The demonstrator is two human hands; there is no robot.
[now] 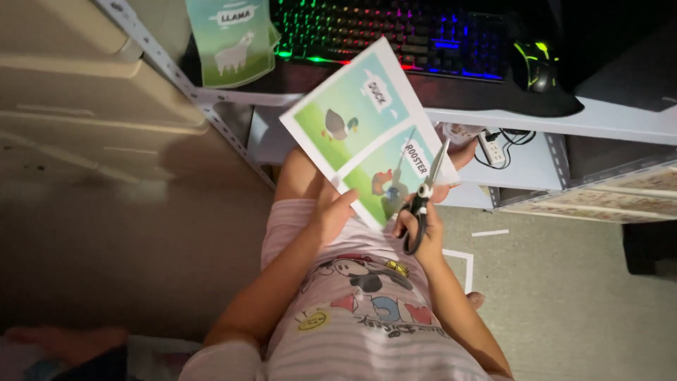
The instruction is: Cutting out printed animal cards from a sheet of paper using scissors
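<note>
Striped pink shirt fabric (367, 331) is filling the lower view, printed with cartoon figures. Above it, the right hand (421, 229) is gripping black-handled scissors (422, 201), fingers through the loops, blades lying over a white paper sheet of green-and-blue animal picture cards (367, 130). The left hand (331, 212) is pinching the sheet's lower edge, thumb on top. The sheet is hanging in the air over the lap, below a white desk edge (599, 120). Farther back, a rainbow-lit keyboard (395, 32) and black mouse (534, 67) are glowing.
</note>
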